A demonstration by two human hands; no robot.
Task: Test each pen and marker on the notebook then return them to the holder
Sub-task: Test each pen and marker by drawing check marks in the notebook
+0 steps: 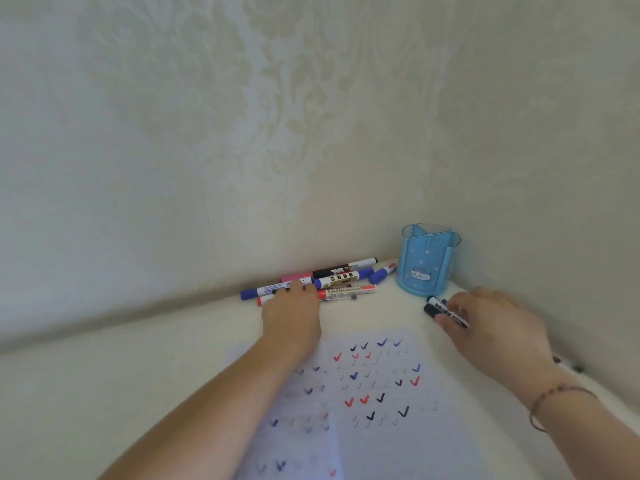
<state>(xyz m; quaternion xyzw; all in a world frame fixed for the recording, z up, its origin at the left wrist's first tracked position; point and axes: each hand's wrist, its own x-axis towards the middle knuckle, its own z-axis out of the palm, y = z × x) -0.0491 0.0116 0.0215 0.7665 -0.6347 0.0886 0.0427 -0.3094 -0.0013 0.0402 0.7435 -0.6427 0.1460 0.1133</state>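
Nearest the lens lies the notebook [377, 403], open on the white table [104, 393] and already crowded with red, blue and black ticks, its page running from 6 o'clock up toward the middle of the view. Both forearms cross it.

At about 11 o'clock from the page, the left hand [292, 315] reaches into the pile of markers [332, 280] lying against the wall [242, 133]. Its fingertips are on or among the barrels, but whether it already pinches one I cannot tell. At 2 o'clock, the right hand [495, 327] has its fingers curled round a black marker [445, 310], held low near the tabletop just below the blue holder [428, 261].

Risks, as I judge them: the pile is loose and the barrels are round, so drawing one out could roll its neighbours along the wall, or nudge the blue marker [381, 273] that lies closest to the holder's base. That holder looks light and stands empty at 1 o'clock, so a marker dropped in at a slant could tip it or catch on the dividers inside. A forearm dragged over fresh ticks may smear them.

Other things: a bracelet [554, 400] on the right wrist, and some small dark objects [568, 364] by the wall at 3 o'clock, too blurred to name. Nothing stands between the right hand and the holder
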